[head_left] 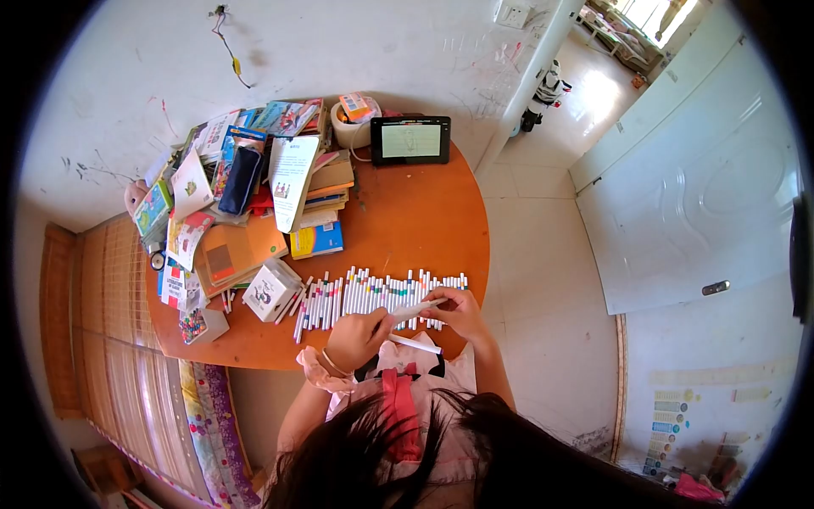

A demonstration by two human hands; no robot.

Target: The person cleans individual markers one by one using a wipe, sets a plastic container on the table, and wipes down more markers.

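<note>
My left hand (356, 339), with a bangle and a pink scrunchie at its wrist, is closed on one end of a slim white strip (413, 310). The fingers of my right hand (458, 312) pinch the strip's other end. It spans the gap between both hands above the table's near edge. Just below, a white marker (415, 343) with a dark tip end lies over the lap. Beyond the hands, a long row of white markers (365, 293) with coloured bands lies side by side on the orange table (415, 212).
A tablet (412, 141) stands lit at the back. Piled books (318, 191), a dark blue pencil case (241, 180) and a white box (271, 290) crowd the left side. A container of coloured pieces (203, 327) sits at the front left. A white door (687, 187) stands at right.
</note>
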